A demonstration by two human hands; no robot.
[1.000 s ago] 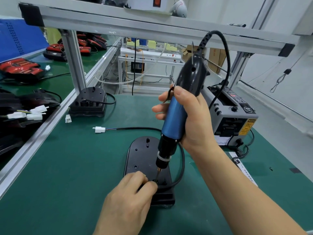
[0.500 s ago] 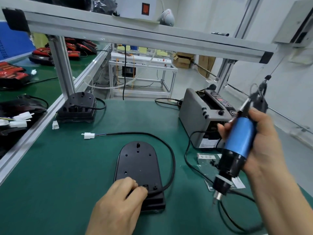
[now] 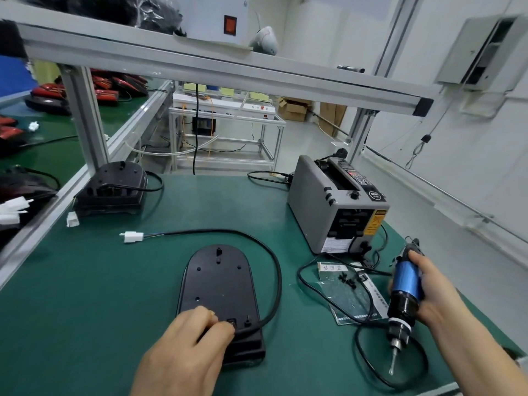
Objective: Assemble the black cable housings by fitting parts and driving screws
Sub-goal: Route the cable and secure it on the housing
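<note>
left hand [image 3: 188,347] grips the near end of the black housing [image 3: 220,281] under it with curled fingers, right hand [image 3: 437,292] wraps the blue screwdriver [image 3: 407,284], bit down.

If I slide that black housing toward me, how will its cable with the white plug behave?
The black cable lies in a loose arc, so it is probably floppy and will trail rather than resist. The white plug looks small and light, so it likely drags along. The housing sits flat and broad, so it is unlikely to tip.
</note>
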